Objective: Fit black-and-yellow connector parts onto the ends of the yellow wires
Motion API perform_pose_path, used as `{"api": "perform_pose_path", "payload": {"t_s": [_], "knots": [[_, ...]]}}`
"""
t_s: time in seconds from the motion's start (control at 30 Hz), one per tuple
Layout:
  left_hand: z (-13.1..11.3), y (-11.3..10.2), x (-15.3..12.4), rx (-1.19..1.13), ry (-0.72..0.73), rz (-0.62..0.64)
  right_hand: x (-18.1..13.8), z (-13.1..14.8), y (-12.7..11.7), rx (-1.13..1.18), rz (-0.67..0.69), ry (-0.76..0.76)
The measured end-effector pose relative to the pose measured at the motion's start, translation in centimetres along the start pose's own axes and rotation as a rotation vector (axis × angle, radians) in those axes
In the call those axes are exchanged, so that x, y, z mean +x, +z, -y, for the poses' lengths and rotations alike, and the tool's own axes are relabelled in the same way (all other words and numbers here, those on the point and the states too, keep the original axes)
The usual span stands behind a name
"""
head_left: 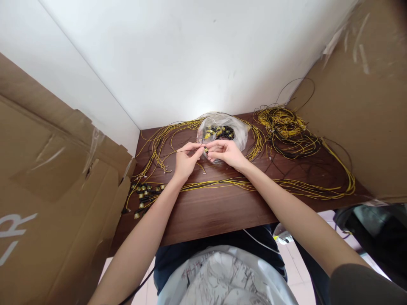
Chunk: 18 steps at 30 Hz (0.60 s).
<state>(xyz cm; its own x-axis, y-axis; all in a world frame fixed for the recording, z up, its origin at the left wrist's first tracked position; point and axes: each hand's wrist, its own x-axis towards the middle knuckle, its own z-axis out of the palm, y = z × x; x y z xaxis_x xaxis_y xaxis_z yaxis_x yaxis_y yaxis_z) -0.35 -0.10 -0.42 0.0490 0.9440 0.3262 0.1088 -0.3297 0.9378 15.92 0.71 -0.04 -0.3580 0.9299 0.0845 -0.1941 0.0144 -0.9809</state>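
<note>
Both my hands meet over the far middle of a dark wooden table. My left hand pinches the end of a thin wire. My right hand pinches a small black and yellow connector against that wire end. Just behind the hands lies a clear plastic bag holding several more black and yellow connectors. Long yellow and black wires run across the table under my forearms.
A tangled heap of yellow and black wires lies at the far right. Several finished wire ends with connectors lie at the left edge. Cardboard sheets flank both sides. A white wall stands behind.
</note>
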Motion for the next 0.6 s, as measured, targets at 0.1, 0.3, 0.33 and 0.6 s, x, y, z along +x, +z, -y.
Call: {"api": "perform_pose_path", "payload": {"t_s": [0.1, 0.3, 0.33, 0.6], "knots": [[0.04, -0.01, 0.02, 0.015, 0.002, -0.01, 0.01, -0.15, -0.03, -0.022, 0.004, -0.03], [0.07, 0.13, 0.05, -0.031, -0.06, -0.063, -0.14, -0.09, -0.03, -0.113, 0.071, -0.124], [0.06, 0.16, 0.06, -0.035, -0.061, -0.067, -0.2, 0.02, 0.03, -0.142, 0.079, -0.132], [-0.13, 0.21, 0.1, -0.048, -0.063, -0.074, -0.48, 0.32, 0.37, -0.28, 0.041, -0.137]]}}
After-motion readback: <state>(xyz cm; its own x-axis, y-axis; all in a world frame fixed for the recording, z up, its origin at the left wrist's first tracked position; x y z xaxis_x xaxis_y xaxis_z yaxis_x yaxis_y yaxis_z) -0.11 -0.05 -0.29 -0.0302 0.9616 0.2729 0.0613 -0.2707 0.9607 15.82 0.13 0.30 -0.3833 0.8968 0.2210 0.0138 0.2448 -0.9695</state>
